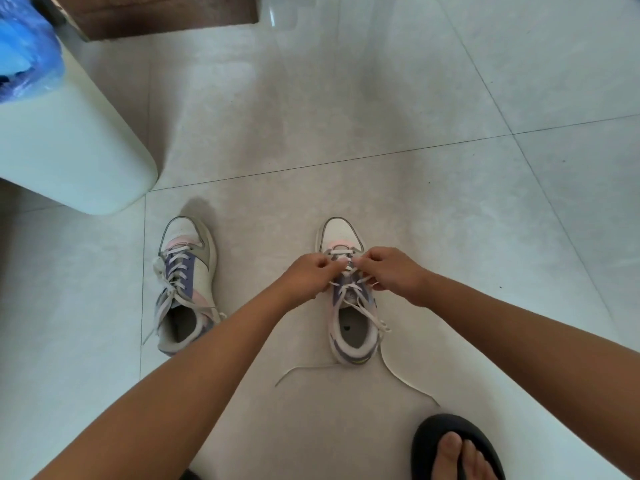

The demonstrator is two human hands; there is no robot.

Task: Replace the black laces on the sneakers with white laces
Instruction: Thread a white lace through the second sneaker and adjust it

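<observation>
pinching white lace [346, 268] between both hands' [311, 273] grips.

Pale tiled floor [381, 98], white bin [69, 150], wooden furniture [166, 15]

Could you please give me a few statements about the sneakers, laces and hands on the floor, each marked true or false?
1. Both hands work at the sneaker on the right. True: the left hand and the right hand pinch its white lace near the toe end.
2. The sneaker on the left carries black laces. False: its laces are white.
3. The loose ends of the white lace trail on the floor behind the heel of the sneaker on the right. True.
4. The sneaker on the left is being held by one hand. False: it lies untouched on the floor.
5. A foot in a dark slipper shows at the lower right. True.
</observation>
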